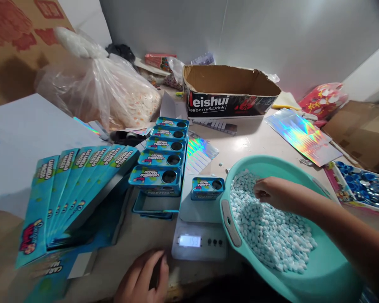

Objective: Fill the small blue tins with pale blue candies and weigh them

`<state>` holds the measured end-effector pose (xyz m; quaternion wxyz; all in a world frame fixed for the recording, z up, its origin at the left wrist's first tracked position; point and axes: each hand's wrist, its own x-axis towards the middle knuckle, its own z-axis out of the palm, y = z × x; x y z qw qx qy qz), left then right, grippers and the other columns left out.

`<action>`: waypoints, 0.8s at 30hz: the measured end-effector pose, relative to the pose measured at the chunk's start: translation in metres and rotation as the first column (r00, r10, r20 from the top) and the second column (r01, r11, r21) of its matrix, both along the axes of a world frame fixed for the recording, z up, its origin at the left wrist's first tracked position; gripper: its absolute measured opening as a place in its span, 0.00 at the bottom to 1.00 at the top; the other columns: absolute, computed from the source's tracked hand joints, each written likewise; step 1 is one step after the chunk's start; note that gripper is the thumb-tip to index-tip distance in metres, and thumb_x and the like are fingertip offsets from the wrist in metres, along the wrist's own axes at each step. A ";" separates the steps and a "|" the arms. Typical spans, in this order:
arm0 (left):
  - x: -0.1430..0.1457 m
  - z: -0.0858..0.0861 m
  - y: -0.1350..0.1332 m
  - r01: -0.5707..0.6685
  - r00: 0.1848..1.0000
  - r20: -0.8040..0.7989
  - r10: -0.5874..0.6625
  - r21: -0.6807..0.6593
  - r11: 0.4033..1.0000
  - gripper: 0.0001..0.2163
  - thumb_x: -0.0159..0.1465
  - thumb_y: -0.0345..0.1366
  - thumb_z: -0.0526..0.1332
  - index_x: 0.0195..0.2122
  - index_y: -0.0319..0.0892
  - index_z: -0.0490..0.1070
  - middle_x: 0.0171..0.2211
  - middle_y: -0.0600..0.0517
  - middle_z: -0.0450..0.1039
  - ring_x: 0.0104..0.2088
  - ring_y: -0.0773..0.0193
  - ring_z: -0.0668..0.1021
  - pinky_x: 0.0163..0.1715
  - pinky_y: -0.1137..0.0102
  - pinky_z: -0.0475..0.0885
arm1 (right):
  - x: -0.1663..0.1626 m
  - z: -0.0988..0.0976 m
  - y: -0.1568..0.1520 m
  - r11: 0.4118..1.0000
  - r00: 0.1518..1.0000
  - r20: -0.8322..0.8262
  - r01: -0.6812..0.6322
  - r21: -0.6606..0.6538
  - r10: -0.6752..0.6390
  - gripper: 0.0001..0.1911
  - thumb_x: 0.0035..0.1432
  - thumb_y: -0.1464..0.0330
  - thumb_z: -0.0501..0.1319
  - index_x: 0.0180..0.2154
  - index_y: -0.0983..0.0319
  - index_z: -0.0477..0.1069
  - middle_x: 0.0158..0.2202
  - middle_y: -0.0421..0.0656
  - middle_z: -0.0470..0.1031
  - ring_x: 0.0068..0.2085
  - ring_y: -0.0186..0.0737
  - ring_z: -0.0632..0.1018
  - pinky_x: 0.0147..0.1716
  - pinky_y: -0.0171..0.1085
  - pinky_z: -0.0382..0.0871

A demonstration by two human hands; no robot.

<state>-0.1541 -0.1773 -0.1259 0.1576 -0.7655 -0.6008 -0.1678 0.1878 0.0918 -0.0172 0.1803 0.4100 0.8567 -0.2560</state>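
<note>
My right hand [270, 192] reaches into a teal plastic basin [318, 273] filled with small pale blue candy pellets [271, 235]; its fingers are curled down among the pellets. A small blue tin [207, 188] with a round hole in its lid stands on a white digital scale [199, 235] just left of the basin. My left hand [143, 277] rests flat on the table's near edge, fingers apart, beside the scale's lit display [190, 240].
Several matching blue tins [164, 158] are lined up behind the scale. Blue flat cartons [78, 189] fan out at left. A cardboard box [227, 90], a plastic bag [107, 90], holographic sheets [298, 134] and a tray of blue caps [363, 185] surround the work spot.
</note>
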 end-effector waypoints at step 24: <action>0.010 0.002 0.001 -0.136 0.968 0.202 0.146 -0.065 0.989 0.10 0.66 0.30 0.56 0.44 0.46 0.74 0.38 0.52 0.81 0.37 0.62 0.81 0.40 0.71 0.75 | -0.045 0.050 0.007 0.963 0.832 -0.510 -0.098 0.250 0.218 0.06 0.65 0.68 0.61 0.40 0.61 0.77 0.39 0.43 0.77 0.38 0.35 0.77 0.39 0.35 0.70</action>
